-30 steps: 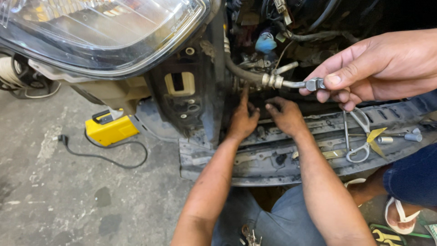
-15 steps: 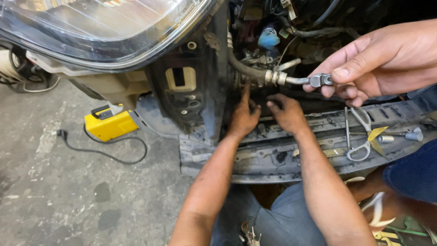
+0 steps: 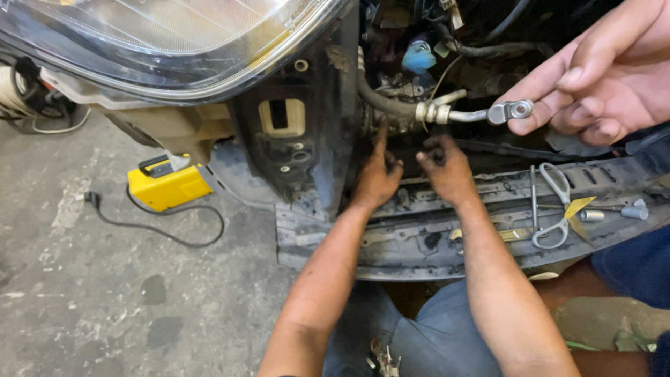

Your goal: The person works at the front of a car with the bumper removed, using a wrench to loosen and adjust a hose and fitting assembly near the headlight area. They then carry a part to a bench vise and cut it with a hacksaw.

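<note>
The metal pipe joins a black rubber hose deep in the car front. It looks stiff, light and greasy, best held at its flat end. Another person's hand pinches that end. Below it, the left hand points one finger up and the right hand curls; whether either grip holds anything cannot be told

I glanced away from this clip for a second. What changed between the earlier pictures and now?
Very little. The co-worker's hand seems to have edged slightly up and right, keeping its grip on the metal pipe end. Nothing was taken hold of or let go. The left hand and right hand stay low by the hose, and the scissors and yellow box are unmoved.
</note>
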